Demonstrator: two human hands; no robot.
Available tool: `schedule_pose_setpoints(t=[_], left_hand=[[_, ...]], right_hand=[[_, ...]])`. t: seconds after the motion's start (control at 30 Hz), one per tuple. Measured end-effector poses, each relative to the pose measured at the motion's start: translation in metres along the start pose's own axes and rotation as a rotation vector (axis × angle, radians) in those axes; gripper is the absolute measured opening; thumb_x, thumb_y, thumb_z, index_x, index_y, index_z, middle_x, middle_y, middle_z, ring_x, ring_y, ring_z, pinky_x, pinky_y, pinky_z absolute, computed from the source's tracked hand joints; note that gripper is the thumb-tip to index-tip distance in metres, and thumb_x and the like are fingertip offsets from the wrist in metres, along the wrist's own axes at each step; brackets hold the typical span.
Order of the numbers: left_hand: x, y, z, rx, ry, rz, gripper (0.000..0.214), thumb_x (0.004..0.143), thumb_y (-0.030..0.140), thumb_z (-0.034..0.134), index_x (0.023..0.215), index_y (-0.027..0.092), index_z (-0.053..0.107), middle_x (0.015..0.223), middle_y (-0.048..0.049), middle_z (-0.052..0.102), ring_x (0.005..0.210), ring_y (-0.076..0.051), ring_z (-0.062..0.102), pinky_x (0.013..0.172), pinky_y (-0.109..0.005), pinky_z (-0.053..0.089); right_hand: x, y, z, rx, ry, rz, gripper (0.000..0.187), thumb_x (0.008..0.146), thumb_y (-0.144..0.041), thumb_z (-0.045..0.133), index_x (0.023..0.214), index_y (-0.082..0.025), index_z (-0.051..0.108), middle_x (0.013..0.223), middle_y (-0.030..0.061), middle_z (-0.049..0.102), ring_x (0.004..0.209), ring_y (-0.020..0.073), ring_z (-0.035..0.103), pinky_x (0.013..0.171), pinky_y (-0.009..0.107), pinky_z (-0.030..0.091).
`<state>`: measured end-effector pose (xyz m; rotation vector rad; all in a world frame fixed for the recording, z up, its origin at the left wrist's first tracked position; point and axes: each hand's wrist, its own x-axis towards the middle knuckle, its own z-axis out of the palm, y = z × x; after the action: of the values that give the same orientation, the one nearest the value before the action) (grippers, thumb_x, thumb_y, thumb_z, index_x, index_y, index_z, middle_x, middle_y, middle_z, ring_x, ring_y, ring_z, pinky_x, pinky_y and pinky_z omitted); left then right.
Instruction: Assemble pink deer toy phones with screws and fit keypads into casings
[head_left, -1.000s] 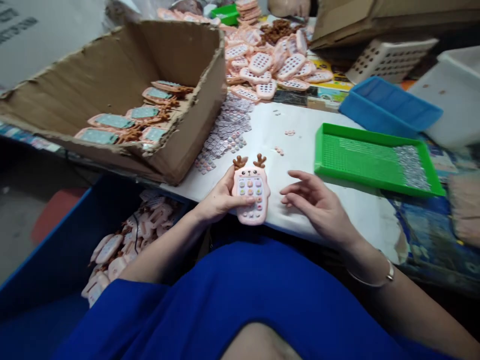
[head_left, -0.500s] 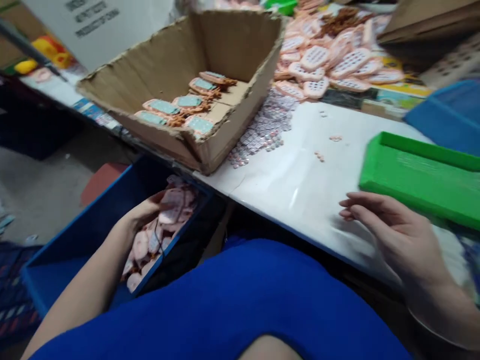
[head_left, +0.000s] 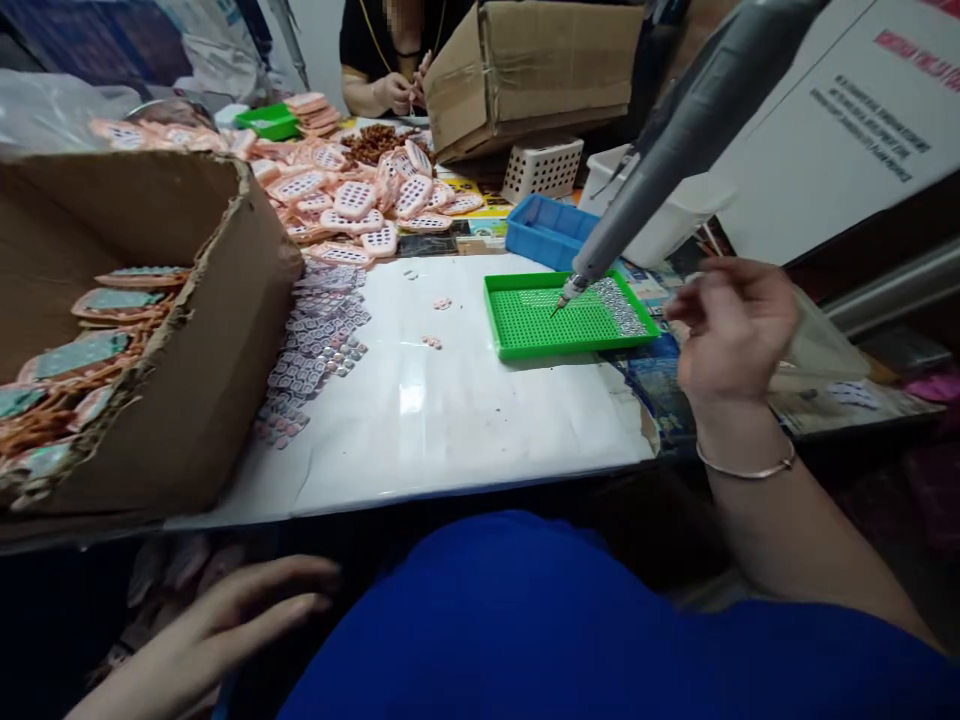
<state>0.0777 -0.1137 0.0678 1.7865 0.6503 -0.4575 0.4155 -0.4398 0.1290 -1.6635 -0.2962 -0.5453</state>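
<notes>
My left hand [head_left: 247,615] is below the table's front edge. Its fingers are stretched, thumb apart, and nothing is in them. Beside it, in shadow, lie pink plastic pieces [head_left: 180,570]. Raised over the right side of the table, my right hand [head_left: 739,325] has its fingers curled together; whether something small is between them I cannot make out. Left of it, a grey electric screwdriver [head_left: 645,180] hangs tilted, its bit over a green perforated tray [head_left: 517,345]. Small silvery screws [head_left: 622,308] fill the tray's right part.
A cardboard box [head_left: 247,300] at left holds pink-and-teal assemblies. Small clear button pieces [head_left: 315,340] lie beside it on the white table sheet [head_left: 450,430]. Behind are piled pink shells [head_left: 352,200], a blue bin [head_left: 536,235] and a tilted carton [head_left: 562,70]. A co-worker's hands [head_left: 401,92] show beyond.
The view has swung right, bringing the screwdriver and co-worker into sight. My left hand has come away from the pink pieces in the blue bin. My right hand has risen, its fingers curling.
</notes>
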Motion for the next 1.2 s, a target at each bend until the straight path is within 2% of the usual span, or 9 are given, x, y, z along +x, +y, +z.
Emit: schedule_pose_setpoints(t=[0.1,0.27,0.4,0.53,0.57,0.73,0.93,1.07,1.2], left_hand=[[0.033,0.065,0.032,0.101,-0.172,0.195,0.037,0.079,0.056,0.066,0.105,0.032,0.076,0.11,-0.0023,0.077,0.102,-0.029,0.071,0.094,-0.04,0.057],[0.107,0.158,0.075,0.009,0.058,0.664,0.035,0.081,0.048,0.065,0.105,0.022,0.069,0.114,-0.0106,0.072,0.103,-0.026,0.067,0.09,-0.039,0.056],[0.181,0.2,0.084,0.014,0.362,0.747,0.049,0.072,0.037,0.073,0.115,0.017,0.061,0.114,-0.0141,0.063,0.096,-0.026,0.064,0.089,-0.044,0.052],[0.227,0.226,0.087,0.175,0.358,0.6,0.065,0.069,0.033,0.074,0.126,0.008,0.054,0.074,-0.0063,0.062,0.091,-0.034,0.064,0.094,-0.051,0.046],[0.232,0.231,0.089,0.227,0.344,0.579,0.064,0.07,0.03,0.072,0.126,0.007,0.054,0.073,-0.0072,0.063,0.092,-0.035,0.065,0.094,-0.051,0.045],[0.23,0.24,0.092,0.39,0.317,0.534,0.05,0.076,0.014,0.053,0.125,0.007,0.054,0.095,-0.0155,0.07,0.098,-0.032,0.065,0.092,-0.045,0.048],[0.198,0.223,0.071,0.479,0.289,0.471,0.057,0.078,0.011,0.047,0.134,0.005,0.048,0.084,-0.0098,0.066,0.083,-0.026,0.064,0.082,-0.039,0.05],[0.175,0.195,0.053,0.494,0.276,0.437,0.064,0.078,0.012,0.045,0.141,0.005,0.042,0.069,-0.0012,0.056,0.069,-0.021,0.057,0.07,-0.034,0.047],[0.154,0.167,0.032,0.455,0.293,0.426,0.065,0.077,0.015,0.045,0.141,0.006,0.043,0.064,0.0037,0.048,0.063,-0.017,0.05,0.066,-0.031,0.041]], right_hand=[[0.037,0.04,-0.01,-0.347,-0.128,-0.032,0.011,0.076,-0.03,0.062,0.085,-0.025,0.058,0.083,0.004,0.064,0.076,0.0219,0.062,0.074,0.041,0.054],[0.055,0.073,-0.013,-0.612,-0.37,-0.121,0.005,0.076,-0.02,0.061,0.073,-0.023,0.059,0.081,0.0074,0.064,0.088,0.0263,0.062,0.093,0.049,0.049],[0.034,0.057,-0.017,-0.277,-0.011,-0.238,0.003,0.079,-0.025,0.058,0.078,-0.024,0.06,0.077,0.0039,0.062,0.077,0.0232,0.063,0.082,0.044,0.054],[-0.001,0.024,-0.034,-0.165,0.313,-0.416,0.009,0.087,-0.025,0.058,0.095,-0.028,0.062,0.094,0.0049,0.06,0.095,0.026,0.063,0.09,0.047,0.051],[-0.009,0.015,-0.038,-0.194,0.362,-0.55,0.01,0.088,-0.024,0.06,0.094,-0.029,0.065,0.094,0.0051,0.06,0.096,0.0276,0.063,0.088,0.047,0.052],[-0.027,-0.007,-0.037,-0.358,-0.095,-1.016,0.026,0.088,-0.013,0.061,0.106,-0.03,0.065,0.09,0.0018,0.067,0.084,0.0218,0.066,0.082,0.041,0.056],[-0.013,0.01,-0.014,-0.356,-0.299,-0.841,0.025,0.088,-0.008,0.061,0.106,-0.025,0.066,0.096,0.004,0.071,0.091,0.0217,0.068,0.082,0.037,0.056],[-0.002,0.029,-0.006,-0.503,-0.416,-0.681,0.016,0.092,-0.018,0.055,0.104,-0.021,0.066,0.1,0.0092,0.07,0.097,0.0251,0.067,0.086,0.04,0.055],[0.007,0.04,0.003,-0.735,-0.629,-0.492,0.028,0.09,-0.026,0.05,0.109,-0.014,0.066,0.108,0.0163,0.069,0.1,0.0297,0.067,0.089,0.044,0.053]])
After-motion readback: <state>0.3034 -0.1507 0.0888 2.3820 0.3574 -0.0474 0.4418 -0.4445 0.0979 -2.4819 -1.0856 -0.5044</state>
